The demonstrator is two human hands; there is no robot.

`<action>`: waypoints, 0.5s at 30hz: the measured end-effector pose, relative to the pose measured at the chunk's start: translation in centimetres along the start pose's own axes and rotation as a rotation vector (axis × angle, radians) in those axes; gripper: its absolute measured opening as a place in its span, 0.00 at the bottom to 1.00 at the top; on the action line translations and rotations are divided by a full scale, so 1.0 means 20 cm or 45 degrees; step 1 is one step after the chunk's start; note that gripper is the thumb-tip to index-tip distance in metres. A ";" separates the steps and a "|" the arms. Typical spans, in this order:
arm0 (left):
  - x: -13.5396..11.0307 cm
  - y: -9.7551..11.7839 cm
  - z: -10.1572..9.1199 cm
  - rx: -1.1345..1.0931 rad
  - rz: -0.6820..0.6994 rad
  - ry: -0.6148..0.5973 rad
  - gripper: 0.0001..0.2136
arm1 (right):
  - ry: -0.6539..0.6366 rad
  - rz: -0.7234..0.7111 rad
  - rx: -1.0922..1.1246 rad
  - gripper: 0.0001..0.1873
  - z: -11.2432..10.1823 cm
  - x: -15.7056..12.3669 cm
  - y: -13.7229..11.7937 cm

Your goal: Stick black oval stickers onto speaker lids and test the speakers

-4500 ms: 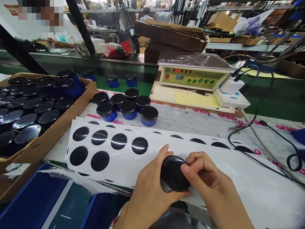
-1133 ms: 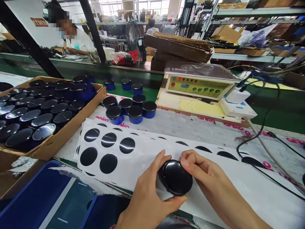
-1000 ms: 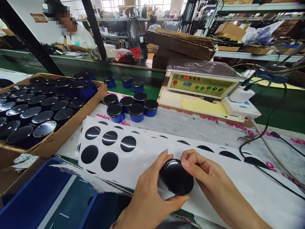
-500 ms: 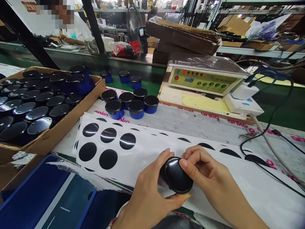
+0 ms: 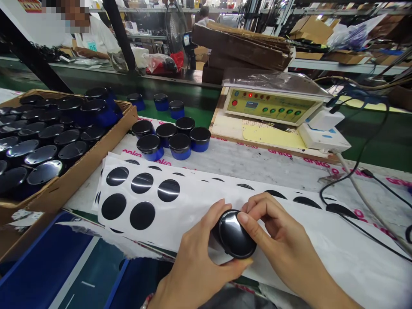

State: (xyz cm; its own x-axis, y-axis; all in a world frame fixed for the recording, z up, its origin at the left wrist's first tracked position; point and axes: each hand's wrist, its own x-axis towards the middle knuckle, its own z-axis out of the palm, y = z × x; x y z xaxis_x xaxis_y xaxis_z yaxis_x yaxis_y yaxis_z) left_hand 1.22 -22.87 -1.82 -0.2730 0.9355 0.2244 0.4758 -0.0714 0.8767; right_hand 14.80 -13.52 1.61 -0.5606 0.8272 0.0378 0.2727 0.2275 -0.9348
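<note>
A small jar with a glossy black lid (image 5: 233, 234) sits between both my hands, low over a white sheet of round black stickers (image 5: 180, 206). My left hand (image 5: 199, 262) wraps round the jar from the left and below. My right hand (image 5: 277, 240) curls over its right side, thumb pressed on the lid's top. Several black stickers (image 5: 141, 182) remain on the sheet's left part.
A cardboard box (image 5: 80, 165) full of black-lidded jars stands at left. Several blue jars (image 5: 170, 139) cluster behind the sheet. A beige control machine (image 5: 268, 105), a white adapter (image 5: 323, 128) and black cables (image 5: 350, 214) lie at right. A blue bin (image 5: 48, 266) sits at lower left. Another person (image 5: 86, 30) works at the far bench.
The jar has tilted slightly in my hands, and my right thumb has shifted on its lid. One sticker is gone from the sheet's top row since the oldest frame.
</note>
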 end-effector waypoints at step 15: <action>0.00 0.00 0.00 0.005 -0.012 0.024 0.44 | 0.037 -0.030 -0.030 0.12 0.01 0.01 0.00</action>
State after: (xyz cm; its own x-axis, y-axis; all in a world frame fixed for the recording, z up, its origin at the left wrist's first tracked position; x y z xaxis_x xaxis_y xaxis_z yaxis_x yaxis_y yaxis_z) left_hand 1.21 -22.88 -1.81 -0.2933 0.9294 0.2240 0.4760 -0.0612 0.8773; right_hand 14.61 -13.45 1.58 -0.5442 0.8360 0.0704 0.2779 0.2588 -0.9251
